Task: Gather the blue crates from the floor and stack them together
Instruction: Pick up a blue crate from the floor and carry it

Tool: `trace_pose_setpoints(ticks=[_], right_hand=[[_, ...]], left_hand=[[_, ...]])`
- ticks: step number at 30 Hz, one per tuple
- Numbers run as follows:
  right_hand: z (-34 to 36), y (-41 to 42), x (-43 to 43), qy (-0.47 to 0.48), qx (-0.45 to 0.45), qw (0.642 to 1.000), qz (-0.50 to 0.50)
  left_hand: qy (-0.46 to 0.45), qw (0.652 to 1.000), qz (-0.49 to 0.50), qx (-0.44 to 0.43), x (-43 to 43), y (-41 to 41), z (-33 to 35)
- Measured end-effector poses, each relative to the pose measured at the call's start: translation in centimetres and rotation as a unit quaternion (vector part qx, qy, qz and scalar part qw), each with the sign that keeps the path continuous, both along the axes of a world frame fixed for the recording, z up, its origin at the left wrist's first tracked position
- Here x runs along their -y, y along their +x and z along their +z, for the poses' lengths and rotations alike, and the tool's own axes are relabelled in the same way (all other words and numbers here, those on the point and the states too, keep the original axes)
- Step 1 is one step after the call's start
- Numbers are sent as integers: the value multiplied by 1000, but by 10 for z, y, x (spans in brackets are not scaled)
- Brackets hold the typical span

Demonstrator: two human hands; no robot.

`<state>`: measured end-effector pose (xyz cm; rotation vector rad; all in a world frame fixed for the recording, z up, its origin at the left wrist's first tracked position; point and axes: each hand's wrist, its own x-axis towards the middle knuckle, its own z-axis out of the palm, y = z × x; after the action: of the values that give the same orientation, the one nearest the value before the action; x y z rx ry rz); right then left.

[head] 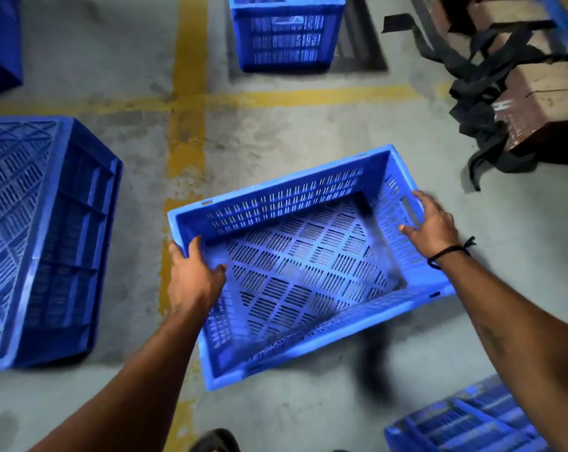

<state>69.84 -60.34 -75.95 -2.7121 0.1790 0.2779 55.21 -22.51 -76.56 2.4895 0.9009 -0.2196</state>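
Blue crate (308, 256) looked stiff, light and empty; the left hand (194, 275) and right hand (434, 226) clamped its opposite short ends, a balanced hold.

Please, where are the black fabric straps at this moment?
In the head view, the black fabric straps lie at the upper right, draped over the brown boxes, beyond the right hand gripping the open blue plastic crate.
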Motion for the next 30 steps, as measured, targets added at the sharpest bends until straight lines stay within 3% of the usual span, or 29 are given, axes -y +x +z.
trace_pose_setpoints(ticks=[3,7,14,20,30], right_hand=[[9,11,8,4,-13,999,-35],[-2,22,14,80,-85,990,-74],[-12,14,9,22,-27,996,-83],[15,4,-1,39,-20,993,-107],[155,-10,-16,107,-42,982,-150]], left_hand=[[-9,994,88,67,5,-24,-3],[-165,959,229,20,6,-29,-10],[-67,975,211,10,3,-26,-12],[-107,974,201,14,-11,-19,15],[-90,981,169,18,-59,6,180]])
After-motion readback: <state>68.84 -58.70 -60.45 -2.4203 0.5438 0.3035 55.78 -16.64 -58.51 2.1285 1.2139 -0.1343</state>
